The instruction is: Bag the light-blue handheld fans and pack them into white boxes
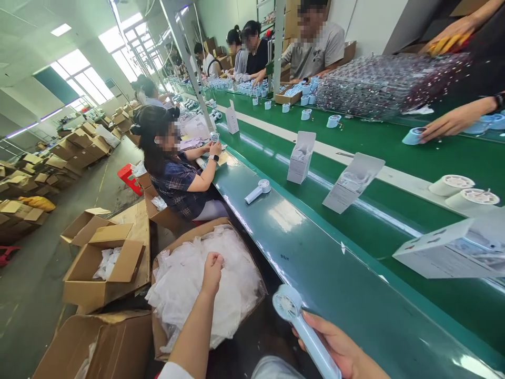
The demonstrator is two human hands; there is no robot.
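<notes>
In my right hand [335,337] is a light-blue handheld fan [315,342], gripped by its handle, its round head tilted up beside the bench edge. My left hand [213,271] is closed in a pinch above a large carton [260,302] heaped with thin clear plastic bags [236,284]. Whether a bag is caught between those fingers cannot be made out. Another handheld fan [258,190] lies on the green bench [288,237], farther up, near a seated co-worker [169,173].
Open white boxes [302,158] stand on the green conveyor [272,152] to the right. Across it, co-workers handle blue fan parts [333,121] near a stack of clear plastic trays [382,84]. Open cardboard cartons [102,268] crowd the floor at left. A metal post [189,63] rises ahead.
</notes>
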